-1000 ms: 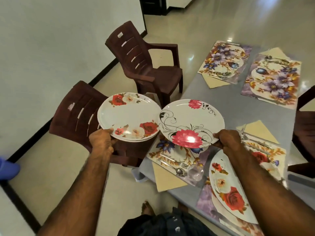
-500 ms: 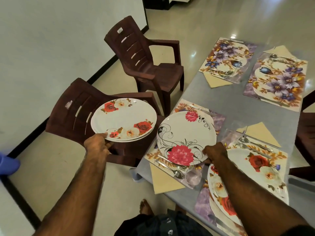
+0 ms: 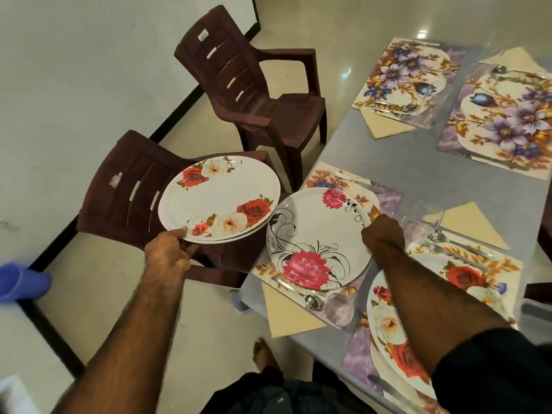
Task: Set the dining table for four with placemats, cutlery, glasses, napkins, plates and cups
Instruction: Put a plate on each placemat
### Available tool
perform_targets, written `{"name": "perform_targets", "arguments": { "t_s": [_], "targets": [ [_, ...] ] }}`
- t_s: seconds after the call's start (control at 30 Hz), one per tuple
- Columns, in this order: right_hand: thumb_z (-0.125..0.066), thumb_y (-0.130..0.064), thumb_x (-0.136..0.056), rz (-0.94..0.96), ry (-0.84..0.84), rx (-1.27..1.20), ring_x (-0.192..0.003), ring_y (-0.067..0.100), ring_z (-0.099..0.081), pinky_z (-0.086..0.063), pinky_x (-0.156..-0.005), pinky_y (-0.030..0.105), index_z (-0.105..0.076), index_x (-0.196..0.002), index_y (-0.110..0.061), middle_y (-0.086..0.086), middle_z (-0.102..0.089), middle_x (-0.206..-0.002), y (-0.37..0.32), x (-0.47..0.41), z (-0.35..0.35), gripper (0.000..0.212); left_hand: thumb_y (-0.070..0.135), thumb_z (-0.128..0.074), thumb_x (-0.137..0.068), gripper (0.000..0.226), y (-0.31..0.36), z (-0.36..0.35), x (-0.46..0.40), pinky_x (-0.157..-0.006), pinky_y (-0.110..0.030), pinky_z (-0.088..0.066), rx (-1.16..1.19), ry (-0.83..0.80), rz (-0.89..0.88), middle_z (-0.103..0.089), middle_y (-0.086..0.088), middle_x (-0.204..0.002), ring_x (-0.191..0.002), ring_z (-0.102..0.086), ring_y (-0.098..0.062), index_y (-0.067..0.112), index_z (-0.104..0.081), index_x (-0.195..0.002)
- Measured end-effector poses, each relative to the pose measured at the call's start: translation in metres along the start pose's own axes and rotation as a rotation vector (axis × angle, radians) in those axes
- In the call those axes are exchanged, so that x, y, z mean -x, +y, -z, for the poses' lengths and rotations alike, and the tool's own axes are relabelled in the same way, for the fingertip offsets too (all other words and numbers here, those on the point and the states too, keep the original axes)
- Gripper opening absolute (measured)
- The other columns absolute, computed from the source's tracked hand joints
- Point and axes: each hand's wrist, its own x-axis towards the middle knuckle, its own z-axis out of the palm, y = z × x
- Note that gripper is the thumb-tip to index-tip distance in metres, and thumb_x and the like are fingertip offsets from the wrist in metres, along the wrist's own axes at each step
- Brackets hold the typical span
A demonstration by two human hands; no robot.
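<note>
My left hand (image 3: 168,253) grips the near rim of a small stack of white plates with red roses (image 3: 219,198), held in the air over the near brown chair. My right hand (image 3: 383,234) holds the right rim of a white plate with pink flowers and black swirls (image 3: 313,237), which lies low over the near-left floral placemat (image 3: 388,201). A rose plate (image 3: 394,324) lies on the near-right placemat under my right forearm. Forks, spoons, clear glasses and beige napkins (image 3: 466,222) lie at the places.
Grey table (image 3: 433,171) with two more floral placemats (image 3: 504,118) at the far end. Two brown plastic chairs (image 3: 257,94) stand to the left of the table. A clear glass (image 3: 339,309) lies near the table's front edge. A blue object (image 3: 21,282) is on the floor at left.
My right hand has lowered the pink-flower plate down onto the near-left placemat. My left hand has drawn the rose plates slightly left and lower.
</note>
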Motion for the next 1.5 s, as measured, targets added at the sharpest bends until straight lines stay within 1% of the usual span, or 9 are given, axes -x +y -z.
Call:
{"name": "perform_targets", "arguments": {
  "t_s": [0.37,0.67,0.87,1.0,1.1,1.27,1.33,1.4,1.5],
  "targets": [
    [-0.068,-0.017,-0.092,-0.007,0.145,-0.044,-0.111,0.043,-0.068,-0.058,-0.089,0.045,-0.068,-0.119,-0.003,0.022,-0.071,-0.119,0.004,-0.017,0.000,0.030,-0.004,-0.071,-0.091,0.016,-0.001,-0.012,-0.005,-0.085,-0.052,-0.065,-0.036,-0.018,-0.003,-0.079,-0.016,-0.105,-0.087,-0.080,-0.030,0.004,-0.067,-0.105],
    [-0.067,-0.021,-0.094,-0.030,0.168,-0.044,-0.109,0.043,-0.069,-0.057,-0.086,0.046,-0.068,-0.117,-0.004,0.022,-0.071,-0.117,0.001,-0.021,-0.004,0.028,-0.003,-0.071,-0.093,0.022,-0.001,-0.017,0.003,-0.065,-0.042,-0.066,-0.019,-0.041,-0.002,-0.079,-0.014,-0.103,-0.082,-0.080,-0.027,0.002,-0.068,-0.114],
    [-0.068,-0.018,-0.094,-0.040,0.177,-0.006,-0.109,0.042,-0.069,-0.058,-0.086,0.046,-0.068,-0.118,-0.003,0.023,-0.070,-0.117,0.000,-0.023,-0.011,0.028,-0.003,-0.073,-0.092,0.019,-0.003,-0.014,0.002,-0.080,-0.048,-0.066,-0.027,-0.025,-0.008,-0.079,-0.016,-0.105,-0.086,-0.080,-0.030,0.003,-0.069,-0.109],
    [-0.068,-0.018,-0.094,-0.044,0.208,0.025,-0.103,0.043,-0.070,-0.059,-0.082,0.048,-0.067,-0.117,-0.002,0.024,-0.070,-0.114,0.009,-0.020,-0.013,0.028,-0.004,-0.071,-0.093,0.013,-0.004,-0.015,0.005,-0.075,-0.047,-0.066,-0.026,-0.041,-0.013,-0.079,-0.015,-0.103,-0.083,-0.080,-0.028,0.004,-0.069,-0.104],
    [-0.067,-0.019,-0.095,-0.028,0.208,0.060,-0.103,0.043,-0.069,-0.058,-0.081,0.047,-0.061,-0.123,-0.003,0.024,-0.066,-0.120,0.004,-0.013,-0.008,0.032,-0.003,-0.071,-0.093,0.016,-0.006,-0.014,0.003,-0.083,-0.050,-0.065,-0.025,-0.053,-0.007,-0.079,-0.016,-0.105,-0.088,-0.080,-0.031,0.002,-0.070,-0.108],
    [-0.067,-0.021,-0.092,0.133,0.225,-0.057,-0.102,0.045,-0.068,-0.057,-0.084,0.045,-0.064,-0.125,-0.010,0.019,-0.065,-0.123,-0.029,0.009,0.003,0.035,-0.004,-0.071,-0.092,0.024,-0.005,-0.007,0.004,-0.083,-0.050,-0.065,-0.034,-0.081,-0.001,-0.079,-0.017,-0.107,-0.089,-0.080,-0.031,0.000,-0.071,-0.115],
    [-0.066,-0.042,-0.095,0.207,0.106,-0.314,-0.098,0.037,-0.072,-0.058,-0.087,0.043,-0.074,-0.109,-0.014,0.013,-0.076,-0.108,-0.059,0.023,0.004,0.032,-0.005,-0.068,-0.093,0.023,-0.004,0.001,0.009,-0.084,-0.049,-0.064,-0.028,-0.110,-0.003,-0.079,-0.018,-0.107,-0.092,-0.079,-0.031,0.000,-0.071,-0.116],
    [-0.059,-0.061,-0.098,0.136,-0.195,-0.630,-0.087,0.027,-0.074,-0.059,-0.083,0.042,-0.075,-0.102,-0.014,0.007,-0.078,-0.094,-0.097,0.043,0.010,0.050,-0.005,-0.066,-0.095,0.025,-0.004,0.012,0.012,-0.083,-0.047,-0.065,-0.027,-0.140,-0.021,-0.079,-0.017,-0.106,-0.092,-0.079,-0.030,-0.001,-0.070,-0.119],
    [-0.062,-0.061,-0.098,0.179,-0.482,-0.756,-0.089,0.022,-0.074,-0.057,-0.077,0.036,-0.074,-0.103,-0.016,0.004,-0.080,-0.093,-0.152,0.078,0.008,0.047,-0.005,-0.062,-0.096,0.021,0.005,0.049,0.016,-0.054,-0.033,-0.064,-0.011,-0.192,-0.050,-0.079,-0.018,-0.099,-0.074,-0.078,-0.025,-0.003,-0.071,-0.115]
  ]
}}
